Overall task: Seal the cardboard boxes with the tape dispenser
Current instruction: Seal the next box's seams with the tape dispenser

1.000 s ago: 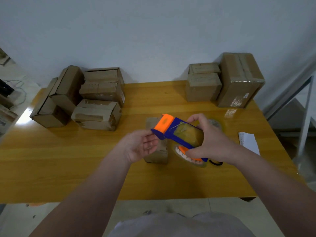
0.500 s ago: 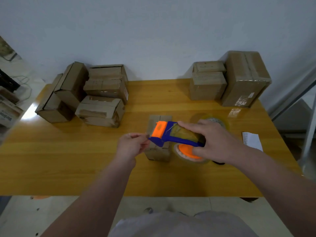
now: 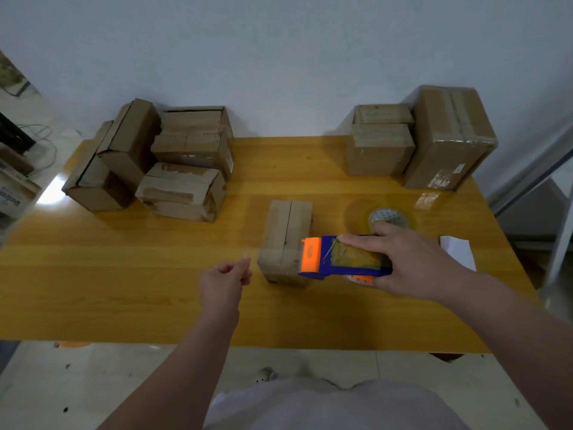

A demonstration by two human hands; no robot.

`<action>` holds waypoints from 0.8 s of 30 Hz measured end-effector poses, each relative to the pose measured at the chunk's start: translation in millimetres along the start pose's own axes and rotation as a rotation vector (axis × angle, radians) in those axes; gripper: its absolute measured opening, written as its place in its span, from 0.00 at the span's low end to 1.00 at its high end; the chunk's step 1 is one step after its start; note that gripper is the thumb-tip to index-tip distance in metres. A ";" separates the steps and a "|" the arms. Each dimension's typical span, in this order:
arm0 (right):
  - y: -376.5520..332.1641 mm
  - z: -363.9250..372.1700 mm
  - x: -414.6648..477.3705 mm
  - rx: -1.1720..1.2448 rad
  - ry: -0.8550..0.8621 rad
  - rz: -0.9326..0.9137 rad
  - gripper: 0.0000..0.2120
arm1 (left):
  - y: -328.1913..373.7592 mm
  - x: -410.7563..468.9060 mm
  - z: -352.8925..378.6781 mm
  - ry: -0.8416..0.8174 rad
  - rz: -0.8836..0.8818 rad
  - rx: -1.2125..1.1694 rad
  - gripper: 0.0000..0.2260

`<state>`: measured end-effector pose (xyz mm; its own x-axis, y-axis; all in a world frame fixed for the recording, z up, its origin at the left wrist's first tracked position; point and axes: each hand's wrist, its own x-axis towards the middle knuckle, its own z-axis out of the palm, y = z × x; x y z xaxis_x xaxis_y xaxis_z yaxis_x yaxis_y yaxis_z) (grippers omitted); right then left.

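A small cardboard box (image 3: 286, 231) stands in the middle of the wooden table (image 3: 139, 283), its two top flaps meeting at an open seam. My right hand (image 3: 412, 262) grips the blue and orange tape dispenser (image 3: 322, 268), whose orange front end lies over the box's near right corner; my index finger lies along the top of the tape. Just left of the box, my left hand (image 3: 223, 280) hovers with its fingers curled. I see no tape strip between it and the dispenser.
A spare tape roll (image 3: 389, 217) lies behind my right hand and a white paper slip (image 3: 459, 251) to its right. Several cardboard boxes (image 3: 183, 169) are piled at the back left. Two stacked boxes (image 3: 381, 150) and a larger taped box (image 3: 449, 138) stand at the back right.
My right hand lowered the dispenser from a tilted hold to level at the box's near right corner. My left hand left the dispenser's front and drew back to the left.
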<state>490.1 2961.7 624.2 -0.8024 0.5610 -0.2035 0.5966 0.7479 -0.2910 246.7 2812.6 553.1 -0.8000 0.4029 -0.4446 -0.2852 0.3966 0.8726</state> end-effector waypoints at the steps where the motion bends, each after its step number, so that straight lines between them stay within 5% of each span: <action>1: -0.1 1.5 0.3 -0.010 0.002 -0.002 0.37 | -1.2 0.4 0.1 0.000 0.006 0.010 0.09; 13: -6.0 14.5 -0.5 -0.053 -0.047 0.027 0.36 | -13.1 12.3 4.3 0.021 0.003 0.109 0.12; 24: -8.7 18.5 -6.8 -0.045 -0.050 0.081 0.35 | -17.2 22.2 5.9 -0.172 -0.023 0.262 0.13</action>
<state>490.1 2944.8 610.8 -0.7502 0.6029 -0.2714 0.6588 0.7164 -0.2296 236.9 2819.5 527.0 -0.6877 0.5160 -0.5107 -0.1383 0.5975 0.7899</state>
